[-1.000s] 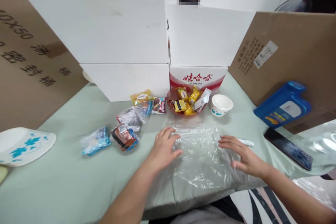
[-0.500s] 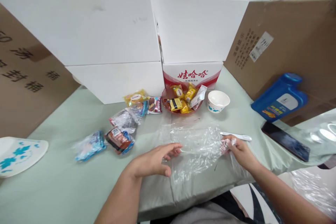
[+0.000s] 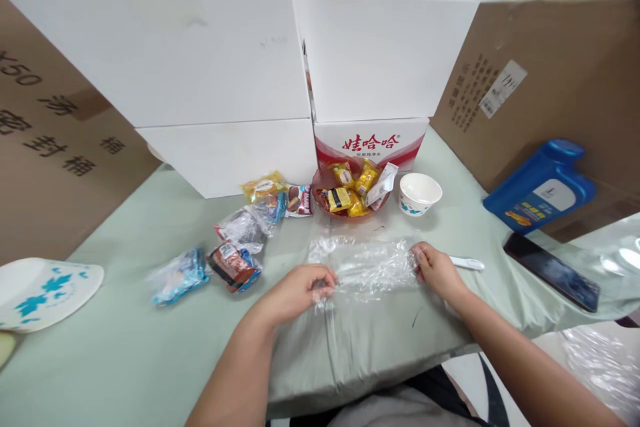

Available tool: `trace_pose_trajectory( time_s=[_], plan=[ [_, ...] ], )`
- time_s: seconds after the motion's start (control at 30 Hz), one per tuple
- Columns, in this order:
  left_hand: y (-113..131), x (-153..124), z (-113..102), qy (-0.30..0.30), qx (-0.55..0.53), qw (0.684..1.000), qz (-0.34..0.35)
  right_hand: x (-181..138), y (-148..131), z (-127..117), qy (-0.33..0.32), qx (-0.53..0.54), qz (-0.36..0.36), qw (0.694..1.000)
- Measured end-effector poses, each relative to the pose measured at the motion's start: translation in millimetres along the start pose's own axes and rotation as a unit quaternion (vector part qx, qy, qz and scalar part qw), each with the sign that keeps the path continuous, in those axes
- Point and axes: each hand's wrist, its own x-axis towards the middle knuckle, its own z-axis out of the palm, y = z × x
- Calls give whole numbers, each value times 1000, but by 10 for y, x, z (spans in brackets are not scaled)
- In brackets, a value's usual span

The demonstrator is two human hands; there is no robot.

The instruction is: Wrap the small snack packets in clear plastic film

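A crumpled clear plastic bag (image 3: 375, 267) stretches between my two hands above the table's front part. My left hand (image 3: 303, 290) pinches its left end, fingers curled in. At the opposite end my right hand (image 3: 440, 273) grips the plastic between thumb and fingers. Just past my right hand lies a white-handled tool (image 3: 468, 263), partly hidden by that hand. Beyond the bag stands a reddish bowl (image 3: 345, 213) of wrapped snacks, with a white paper cup (image 3: 420, 194) to its right. Left of my left hand lies a brown snack packet (image 3: 234, 267).
More wrapped snacks (image 3: 264, 187) and a blue packet (image 3: 180, 277) lie to the left. White boxes (image 3: 225, 153) wall off the back. A blue bottle (image 3: 540, 187) and a phone (image 3: 550, 271) are at right; a large paper bucket (image 3: 50, 293) is at far left. Someone's head shows behind the boxes.
My left hand has closed on the left end of the plastic bag. My right hand has moved slightly up and left, and the bag is now gathered into a narrower strip.
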Motion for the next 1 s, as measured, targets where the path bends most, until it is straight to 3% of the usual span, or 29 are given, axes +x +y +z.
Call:
trace_pose_trajectory(
  time_s=[0.07,0.13,0.27,0.57,0.67,0.73,0.8,0.87,0.9,0.93,1.0],
  plan=[
    [-6,-17,-7,-14,-86,995,-54,-26,32,-9,-18,8,13,1000],
    [-33,-6,-1,12,-110,989,-100,-47,65,-12,-18,-23,12,1000],
    [-122,89,50,110,12,983,-144,-80,65,6,22,-131,-2,991],
    [-44,141,66,157,220,942,-202,-89,-55,81,68,-264,24,962],
    [-33,130,51,154,251,930,-220,-66,-70,80,64,-278,35,958],
    [-31,115,52,187,253,922,-226,-55,-83,75,69,-281,40,956],
    [-23,94,77,293,249,903,-189,-51,-102,74,72,-281,42,956],
    [-11,79,136,405,242,879,-75,-52,-126,83,67,-284,42,955],
    [-8,81,178,421,239,875,4,-54,-138,90,63,-287,43,955],
    [-9,90,227,400,237,881,84,-54,-148,98,60,-289,43,955],
    [-28,132,334,283,250,904,201,-48,-153,105,55,-294,42,953]
  ],
)
